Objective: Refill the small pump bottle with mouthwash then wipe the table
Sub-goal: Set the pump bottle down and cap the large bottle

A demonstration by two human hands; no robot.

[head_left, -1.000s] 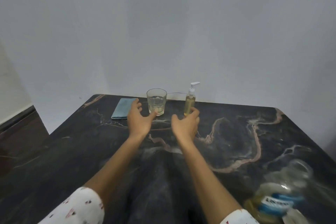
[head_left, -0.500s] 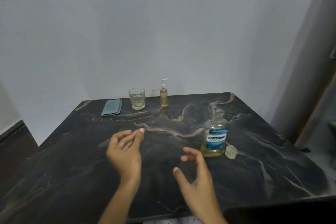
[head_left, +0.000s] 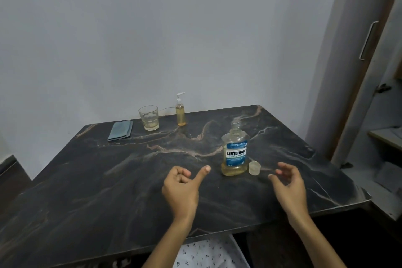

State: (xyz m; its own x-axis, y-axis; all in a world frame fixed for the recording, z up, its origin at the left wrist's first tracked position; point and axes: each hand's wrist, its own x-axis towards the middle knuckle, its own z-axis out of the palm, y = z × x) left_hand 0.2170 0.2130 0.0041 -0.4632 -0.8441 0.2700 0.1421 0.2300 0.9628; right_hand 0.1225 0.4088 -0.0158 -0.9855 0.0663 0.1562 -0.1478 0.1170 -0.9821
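Bare tabletop point(head_left: 121, 180) lies open between the hands and the mouthwash bottle point(head_left: 235, 152), its cap point(head_left: 254, 167) touching its right side.

Dark veined stone, clear plastic and glass, 1 soft cloth.

The black marble-look table top point(head_left: 108, 191) is smooth with a dull sheen and pale pink-brown veins. Near its far edge, the folded grey-blue cloth point(head_left: 120, 130) looks matt and soft, the faceted clear drinking glass point(head_left: 149, 117) glossy, and the small clear plastic pump bottle point(head_left: 180, 112) has a white plastic pump. The large clear plastic mouthwash bottle point(head_left: 234, 152) carries a glossy blue label; its translucent plastic cap point(head_left: 254, 167) lies beside it.
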